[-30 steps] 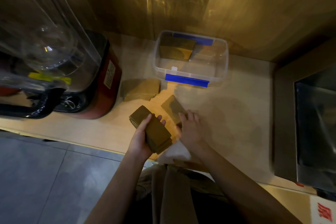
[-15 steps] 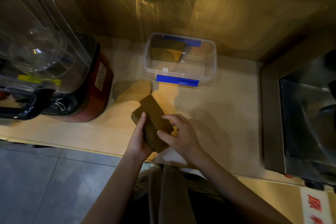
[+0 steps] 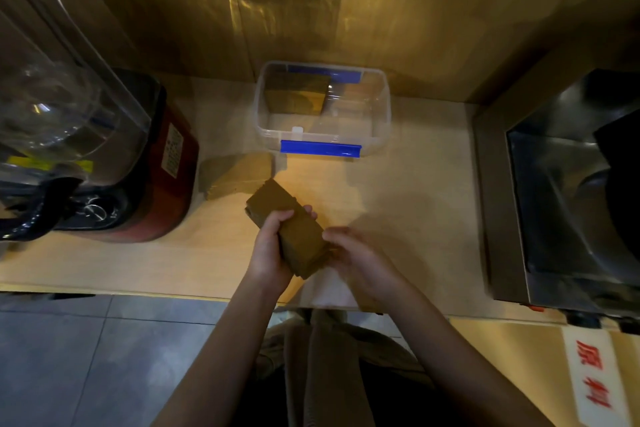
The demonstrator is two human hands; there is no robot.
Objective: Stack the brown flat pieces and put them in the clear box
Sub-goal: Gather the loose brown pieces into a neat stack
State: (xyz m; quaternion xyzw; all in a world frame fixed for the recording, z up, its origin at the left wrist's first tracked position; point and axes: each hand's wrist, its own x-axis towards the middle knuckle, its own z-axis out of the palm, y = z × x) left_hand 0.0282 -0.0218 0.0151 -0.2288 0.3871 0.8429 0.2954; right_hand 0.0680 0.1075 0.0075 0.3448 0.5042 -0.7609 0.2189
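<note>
A stack of brown flat pieces (image 3: 290, 225) is held over the near part of the counter. My left hand (image 3: 270, 248) grips its left side, fingers curled over the top edge. My right hand (image 3: 353, 255) presses against its right, near end. A second pile of brown pieces (image 3: 239, 174) lies on the counter just beyond, to the left. The clear box (image 3: 322, 135) with blue clips stands at the back, lid off, and another brown stack (image 3: 297, 97) stands in its far-left corner.
A blender with a red base and clear jar (image 3: 86, 135) fills the left of the counter (image 3: 415, 211). A dark metal appliance (image 3: 568, 204) stands at the right. A white sheet (image 3: 329, 288) lies at the counter's near edge. Wooden wall behind.
My right hand picked the loose brown piece off the counter and laid it on the stack in my left hand. Both hands now close around the stack.
</note>
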